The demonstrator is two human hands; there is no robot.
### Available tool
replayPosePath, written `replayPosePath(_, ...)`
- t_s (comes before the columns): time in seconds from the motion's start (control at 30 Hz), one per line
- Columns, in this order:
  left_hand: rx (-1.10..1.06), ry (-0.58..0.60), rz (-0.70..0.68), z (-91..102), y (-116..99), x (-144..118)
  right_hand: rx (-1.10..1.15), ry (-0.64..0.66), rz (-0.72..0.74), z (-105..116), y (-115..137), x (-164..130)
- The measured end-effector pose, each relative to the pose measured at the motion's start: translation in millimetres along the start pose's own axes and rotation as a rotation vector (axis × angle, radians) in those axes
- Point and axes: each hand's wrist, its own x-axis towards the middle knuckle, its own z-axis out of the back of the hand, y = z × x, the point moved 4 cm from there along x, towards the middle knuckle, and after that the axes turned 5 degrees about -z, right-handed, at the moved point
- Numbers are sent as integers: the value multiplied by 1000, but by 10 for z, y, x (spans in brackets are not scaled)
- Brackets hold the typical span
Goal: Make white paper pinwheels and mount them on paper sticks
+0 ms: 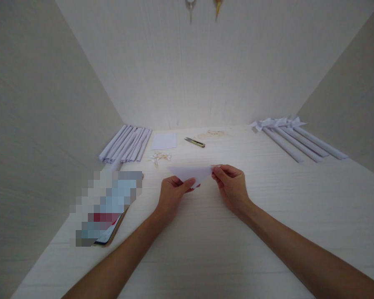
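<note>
Pale wood-grain table (268,216) boxed in by plain light walls (34,104).

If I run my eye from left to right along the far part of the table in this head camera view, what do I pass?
Bundle of rolled white paper tubes → flat white sheet → small snips → faint pile of scraps → second set of paper tubes with bows at their far ends.

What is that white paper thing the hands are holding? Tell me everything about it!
The folded paper is plain white and thin, shaped like a flat triangle with its point toward the person. It looks creased, not crumpled. It is held just above the pale wooden table, near the middle. The left hand pinches its lower left part and the right hand pinches its right corner. Nothing else touches it.
</note>
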Motion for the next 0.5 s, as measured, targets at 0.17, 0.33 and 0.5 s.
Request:
replayPosePath(0.17,10,1,-8,0,-1,1,-45,-11,37,6,26,-1)
replayPosePath(0.33,22,20,-23,0,6,7,-33,23,51,9,40,-14)
replayPosePath(0.5,17,32,-26,-2,7,6,23,46,9,10,28,-11)
